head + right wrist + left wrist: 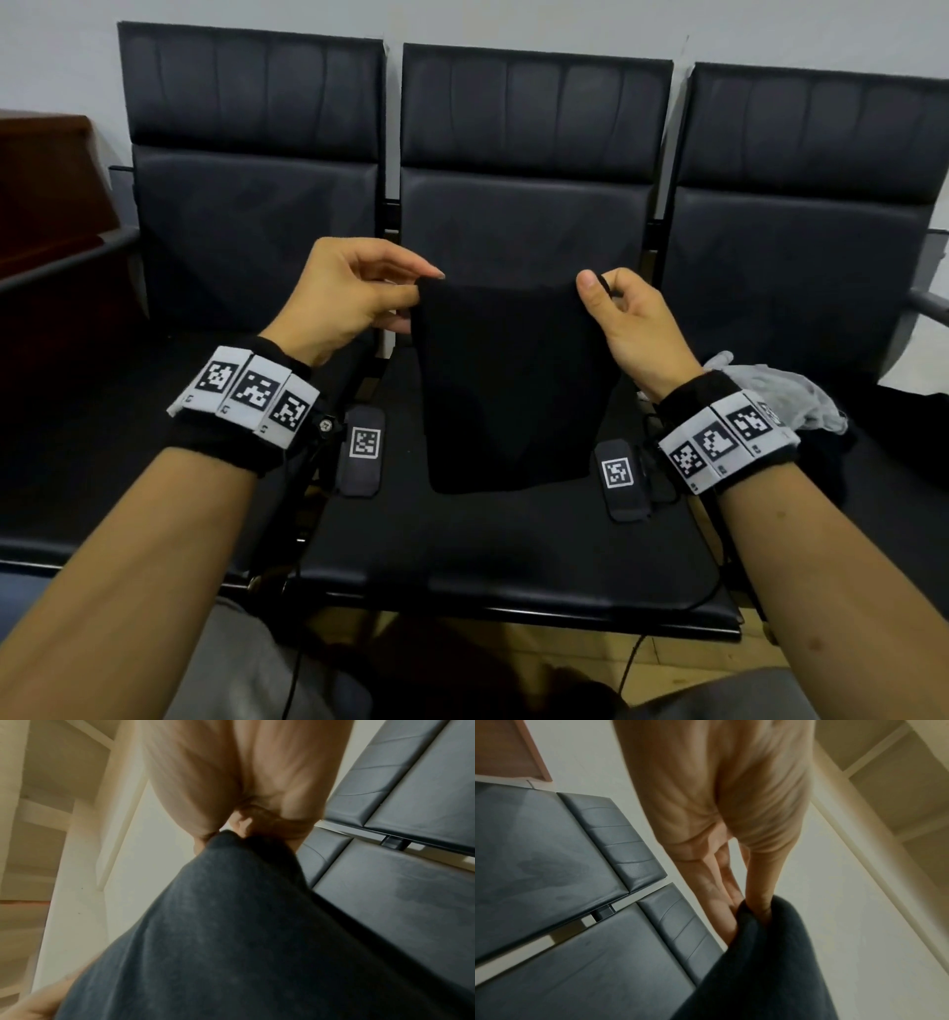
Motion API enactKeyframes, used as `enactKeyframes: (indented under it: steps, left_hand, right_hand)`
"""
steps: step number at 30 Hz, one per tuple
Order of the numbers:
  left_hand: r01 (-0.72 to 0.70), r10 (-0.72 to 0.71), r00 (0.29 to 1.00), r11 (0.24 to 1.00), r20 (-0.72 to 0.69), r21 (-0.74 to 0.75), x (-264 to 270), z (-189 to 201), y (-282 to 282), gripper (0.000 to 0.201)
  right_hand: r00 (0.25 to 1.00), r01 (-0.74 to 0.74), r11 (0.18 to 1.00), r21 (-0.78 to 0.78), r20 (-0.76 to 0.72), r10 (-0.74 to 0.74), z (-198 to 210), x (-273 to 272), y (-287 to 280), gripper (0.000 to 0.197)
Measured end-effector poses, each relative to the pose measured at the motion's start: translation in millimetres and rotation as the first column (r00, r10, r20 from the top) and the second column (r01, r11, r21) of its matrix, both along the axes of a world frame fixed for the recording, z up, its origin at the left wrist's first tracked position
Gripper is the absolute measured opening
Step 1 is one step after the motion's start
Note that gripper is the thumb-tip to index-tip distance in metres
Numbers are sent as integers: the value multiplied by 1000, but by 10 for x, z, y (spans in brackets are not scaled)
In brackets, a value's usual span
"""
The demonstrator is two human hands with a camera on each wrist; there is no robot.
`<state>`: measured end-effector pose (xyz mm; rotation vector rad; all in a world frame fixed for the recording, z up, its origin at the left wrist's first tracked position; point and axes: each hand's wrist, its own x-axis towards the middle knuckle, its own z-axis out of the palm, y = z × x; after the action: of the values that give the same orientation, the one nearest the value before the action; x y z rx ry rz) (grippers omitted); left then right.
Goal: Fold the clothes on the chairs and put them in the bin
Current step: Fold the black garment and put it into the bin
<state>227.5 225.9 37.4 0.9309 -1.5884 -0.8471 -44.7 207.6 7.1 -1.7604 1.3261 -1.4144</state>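
A folded black garment [508, 385] hangs as a flat rectangle above the middle chair's seat [513, 545]. My left hand [354, 298] pinches its upper left corner between thumb and fingers. My right hand [621, 318] pinches the upper right corner. In the left wrist view the fingers [734, 888] close on the dark cloth [770, 963]. The right wrist view shows the cloth [231, 933] filling the lower frame under the pinching fingers [241, 823]. No bin is in view.
Three black padded chairs stand in a row against a white wall; the left one [246, 216] and the right one [811, 231] flank the middle. A pale grey crumpled garment [770, 390] lies on the right seat. A dark wooden cabinet [46, 180] is at far left.
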Motion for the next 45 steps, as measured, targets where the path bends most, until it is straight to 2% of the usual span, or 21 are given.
enactKeyframes:
  steps: [2,4,7,10,12,15,17,20,23,25,27,28,30,33,36,38,41,45]
  left_hand:
    - [46,-45,999,998,-26,46,35,37,14,16]
    - [43,-39,999,994,-35,104,44,42,-22,13]
    - [-47,57,997,974,-42,221,-7,-89,-209,12]
    - [-131,162,986,909,-47,395,-68,-459,-541,11]
    - [-196,233,972,834,-7,516,-60,-838,-832,6]
    - [-322,302,941,657,154,681,15,-1467,-1163,3]
    - [-370,300,925,566,233,737,89,-1733,-1247,24]
    - [-337,220,941,532,257,777,79,-1909,-1252,45]
    - [-422,107,886,588,450,690,-74,-1937,-1198,49]
    - [-466,20,802,647,597,604,-212,-1973,-1177,53]
    - [-492,-62,687,694,724,526,-349,-2015,-1132,56]
    - [-510,-66,641,708,765,489,-405,-2047,-1100,56]
    - [-552,-39,597,705,802,445,-484,-2126,-1040,60]
    - [-593,106,630,706,769,388,-524,-2216,-948,64]
    - [-512,201,734,791,648,335,-493,-2144,-854,50]
    - [-466,229,795,824,562,322,-429,-2011,-768,44]
    - [-471,301,823,835,482,282,-236,-1757,-637,41]
    - [-546,455,820,804,347,237,283,-1346,-425,45]
  right_hand:
    - [999,-32,999,12,43,32,21,-13,-8,63]
    - [998,-28,999,43,49,26,-7,-7,-89,56]
    - [999,37,990,138,-7,-36,-186,48,-305,44]
    - [996,91,960,264,-38,-84,-582,132,-638,45]
    - [990,134,930,341,-77,-115,-920,213,-871,49]
    - [971,188,816,546,-228,-72,-1383,292,-1107,45]
    - [952,248,720,648,-301,-57,-1560,254,-1181,49]
    - [960,277,593,756,-249,-132,-1653,182,-1181,47]
    - [933,311,550,775,-358,-22,-1674,243,-1106,45]
    - [893,344,570,746,-447,46,-1701,341,-1053,53]
    - [863,367,585,723,-499,75,-1742,448,-1026,63]
    - [849,381,583,717,-521,87,-1769,497,-1009,67]
    - [832,414,578,703,-550,73,-1832,580,-970,68]
    - [824,457,630,628,-565,-34,-1902,653,-907,66]
    - [843,398,758,516,-531,-81,-1835,715,-837,56]
    - [871,337,815,472,-486,-78,-1702,784,-765,50]
    - [913,258,869,423,-400,-76,-1423,958,-655,48]
    - [948,105,942,318,-319,2,-984,1434,-578,45]
